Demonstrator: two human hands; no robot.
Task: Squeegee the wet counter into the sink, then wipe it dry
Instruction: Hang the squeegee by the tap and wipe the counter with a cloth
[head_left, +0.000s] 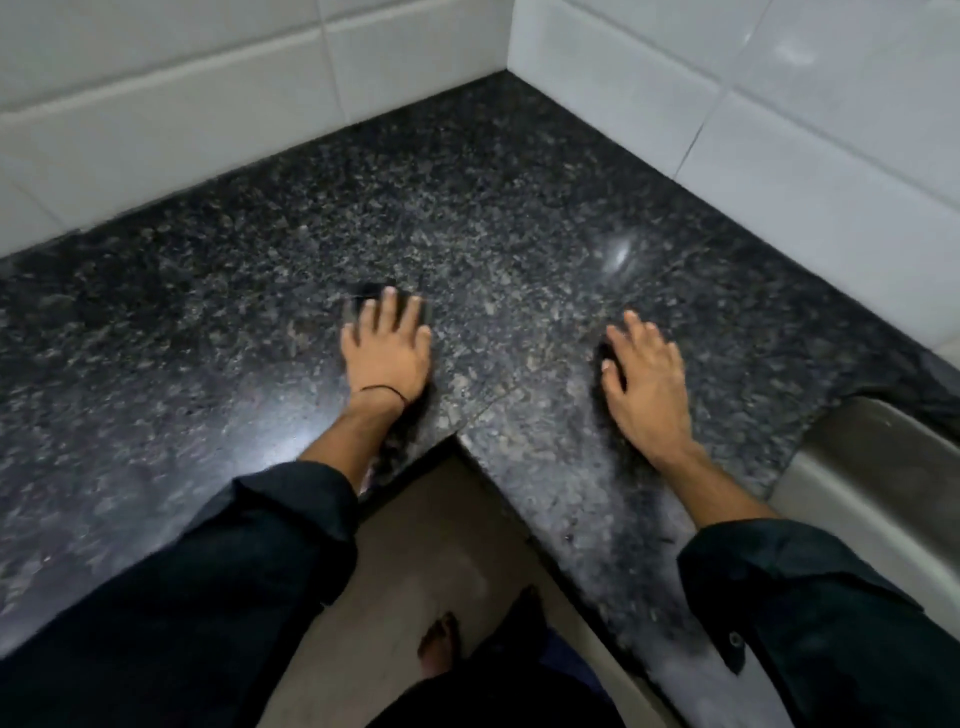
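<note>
A dark speckled granite counter fills an L-shaped corner in the head view. My left hand lies palm down on it near the inner corner, fingers straight and spread, holding nothing. My right hand rests on the counter to the right, fingers relaxed and slightly spread, also holding nothing. A grey steel sink is set into the counter at the right edge, just right of my right forearm. No squeegee or cloth shows in view.
White wall tiles rise behind the counter on both sides of the corner. Below the counter's inner edge lies a beige floor with my bare foot. Dark sleeves cover both forearms.
</note>
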